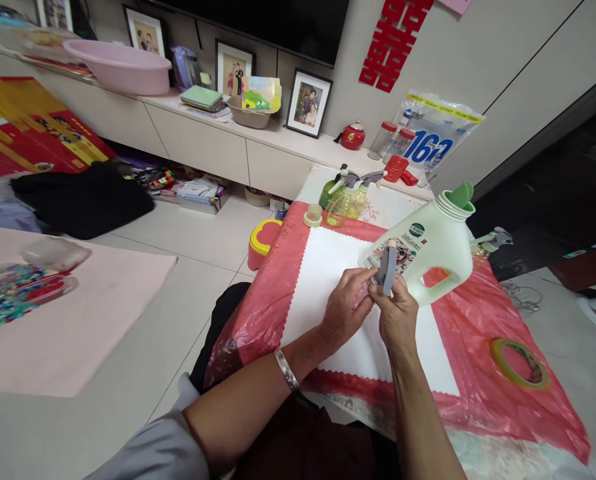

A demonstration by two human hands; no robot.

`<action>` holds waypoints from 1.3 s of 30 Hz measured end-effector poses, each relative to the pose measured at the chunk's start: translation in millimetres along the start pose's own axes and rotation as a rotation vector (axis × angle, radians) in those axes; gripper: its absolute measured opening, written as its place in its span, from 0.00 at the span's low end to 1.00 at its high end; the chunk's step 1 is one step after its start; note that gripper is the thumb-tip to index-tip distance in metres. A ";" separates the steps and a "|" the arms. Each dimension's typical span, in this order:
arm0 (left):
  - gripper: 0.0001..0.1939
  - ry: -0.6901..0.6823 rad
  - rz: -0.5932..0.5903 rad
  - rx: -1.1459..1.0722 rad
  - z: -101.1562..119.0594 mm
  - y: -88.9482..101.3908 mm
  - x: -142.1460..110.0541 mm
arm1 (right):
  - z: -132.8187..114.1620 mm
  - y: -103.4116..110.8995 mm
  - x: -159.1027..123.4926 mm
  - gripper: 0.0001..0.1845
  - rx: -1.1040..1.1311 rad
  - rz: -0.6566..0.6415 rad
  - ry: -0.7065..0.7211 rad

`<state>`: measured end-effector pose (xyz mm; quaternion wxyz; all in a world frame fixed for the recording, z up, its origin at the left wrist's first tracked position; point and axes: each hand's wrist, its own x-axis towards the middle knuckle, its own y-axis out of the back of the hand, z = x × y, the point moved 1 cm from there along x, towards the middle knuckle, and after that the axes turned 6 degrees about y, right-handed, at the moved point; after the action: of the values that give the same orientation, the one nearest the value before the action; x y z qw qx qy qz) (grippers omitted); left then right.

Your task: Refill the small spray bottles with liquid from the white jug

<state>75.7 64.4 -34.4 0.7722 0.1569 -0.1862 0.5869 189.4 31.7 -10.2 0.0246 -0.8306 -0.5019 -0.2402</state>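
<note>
Above the white scalloped sheet (343, 267), my two hands come together around a spray bottle with a grey trigger head (388, 270). My left hand (345, 307) is closed around what looks like its clear body, mostly hidden by the fingers. The fingers of my right hand (399, 317) are closed at the grey head, thumb against its base. Just behind them stands a large pale green jug (445, 240), tilted in view, with a green funnel-like piece (462, 195) in its mouth. Beyond the sheet are spray bottles (351, 200) and a translucent cap (313, 215).
A red plastic cover (478, 333) lies over the table, with a roll of tape (519, 363) at the right. Another spray bottle (493, 240) stands behind the jug. A yellow and red stool (265, 240) is left of the table. Glass jars (382, 140) stand on the cabinet.
</note>
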 end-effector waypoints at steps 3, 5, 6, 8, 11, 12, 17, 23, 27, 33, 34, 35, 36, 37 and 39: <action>0.24 0.054 -0.005 -0.015 -6.1 3.0 -0.8 | -2.4 1.2 -0.4 0.22 -0.042 -0.016 -0.004; 0.27 0.128 -0.010 0.012 -13.0 6.7 -1.6 | -3.4 2.0 -1.4 0.22 -0.063 -0.030 -0.013; 0.30 0.167 -0.028 0.038 -16.8 8.7 -2.1 | -3.5 2.0 -2.2 0.23 -0.070 -0.036 -0.020; 0.37 0.213 -0.100 0.098 -23.8 12.3 -4.2 | -2.3 0.5 -4.4 0.24 -0.081 -0.044 -0.034; 0.44 0.220 -0.195 0.159 -31.8 17.0 -10.7 | 2.7 -5.4 -9.5 0.26 -0.096 -0.041 -0.056; 0.45 0.226 -0.211 0.172 -34.2 18.4 -13.7 | 4.8 -7.9 -11.6 0.26 -0.099 -0.041 -0.064; 0.42 0.288 -0.221 0.213 -48.1 24.3 -26.9 | 11.3 -19.2 -21.3 0.37 -0.100 -0.055 -0.091; 0.35 0.272 -0.171 0.234 -49.8 24.6 -27.0 | 12.1 -22.5 -31.5 0.39 -0.106 0.019 -0.118; 0.37 0.322 -0.190 0.200 -32.2 30.8 -25.7 | 5.5 -9.7 -39.2 0.37 -0.023 -0.037 -0.167; 0.54 0.666 -0.515 -0.327 -9.2 41.5 -25.5 | -23.7 23.1 -42.8 0.40 0.218 -0.252 -0.192; 0.56 0.695 -0.542 -0.413 -6.9 40.8 -25.7 | -27.3 26.9 -43.1 0.42 0.240 -0.288 -0.188; 0.56 0.705 -0.548 -0.464 -5.1 39.4 -26.0 | -30.0 29.6 -43.7 0.43 0.247 -0.310 -0.183; 0.54 0.701 -0.527 -0.481 -3.6 37.5 -26.3 | -31.8 31.2 -44.8 0.43 0.240 -0.310 -0.176; 0.53 0.694 -0.475 -0.471 -2.4 35.5 -26.8 | -33.1 31.5 -46.4 0.42 0.226 -0.288 -0.167; 0.50 0.677 -0.326 -0.398 0.0 31.1 -28.9 | -36.4 28.0 -51.6 0.40 0.191 -0.199 -0.143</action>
<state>38.8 48.1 -47.2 0.8877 -0.1693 -0.0043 0.4281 179.8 -34.9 5.8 0.0437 -0.7855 -0.6028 -0.1330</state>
